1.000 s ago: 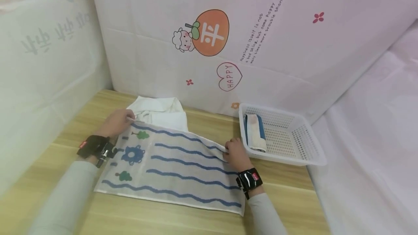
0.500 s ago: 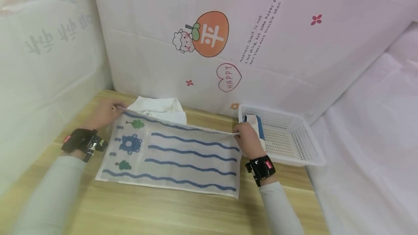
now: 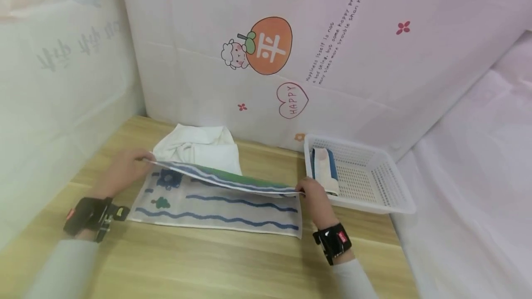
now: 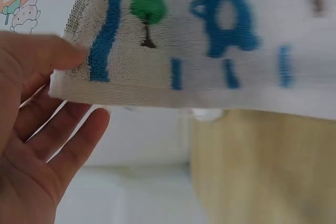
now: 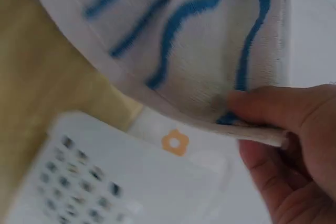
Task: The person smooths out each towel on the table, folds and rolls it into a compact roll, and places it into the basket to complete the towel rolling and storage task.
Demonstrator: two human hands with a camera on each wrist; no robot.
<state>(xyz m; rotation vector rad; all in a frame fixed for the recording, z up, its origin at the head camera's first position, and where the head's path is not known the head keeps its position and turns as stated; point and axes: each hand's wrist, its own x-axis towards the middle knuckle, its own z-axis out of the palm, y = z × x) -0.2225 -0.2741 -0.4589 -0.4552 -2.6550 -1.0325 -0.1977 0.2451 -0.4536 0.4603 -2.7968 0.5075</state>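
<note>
A white towel (image 3: 232, 216) with blue wavy lines, small trees and a blue animal figure spans the space between the two hands. Its far edge is lifted and bent toward the person, showing a strip of green on the other side, while the near part lies on the table. My left hand (image 3: 124, 170) pinches the far left corner between thumb and fingers, as the left wrist view shows with the towel (image 4: 152, 61) close up. At the far right corner my right hand (image 3: 313, 200) pinches the towel (image 5: 194, 66) with thumb on top.
A crumpled white cloth (image 3: 212, 151) lies behind the towel against the printed backdrop (image 3: 199, 82). To the right, a white perforated basket (image 3: 374, 204) holds a folded blue and white towel (image 3: 324, 170). All stand on a wooden table (image 3: 187, 266).
Both hands moved the towel a little away from the person. Its far edge then rose and came forward, so the green underside now shows. The basket and the white cloth stayed in place.
</note>
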